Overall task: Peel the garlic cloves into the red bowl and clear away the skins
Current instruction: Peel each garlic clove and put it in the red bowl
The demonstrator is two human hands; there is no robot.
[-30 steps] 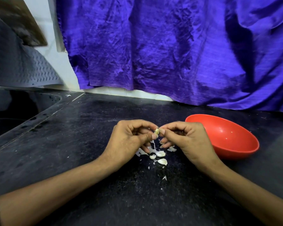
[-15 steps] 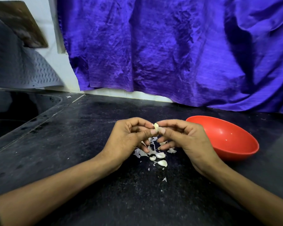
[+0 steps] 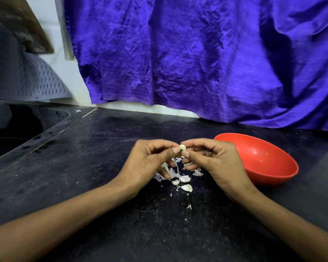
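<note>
Garlic clove (image 3: 183,147), small and pale, sits pinched between left hand (image 3: 150,161) and right hand (image 3: 210,159), beside the round red plastic bowl (image 3: 269,167).

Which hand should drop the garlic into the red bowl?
Probably the right hand: it already pinches the garlic and lies right beside the red bowl; the left hand is farther away.

Left hand (image 3: 148,163) and right hand (image 3: 212,161) pinch one garlic clove (image 3: 183,147) over the black worktop (image 3: 83,167). Skins (image 3: 170,173) and cloves (image 3: 185,179) beneath; red bowl (image 3: 273,174) just right; purple cloth (image 3: 197,53) behind.
</note>
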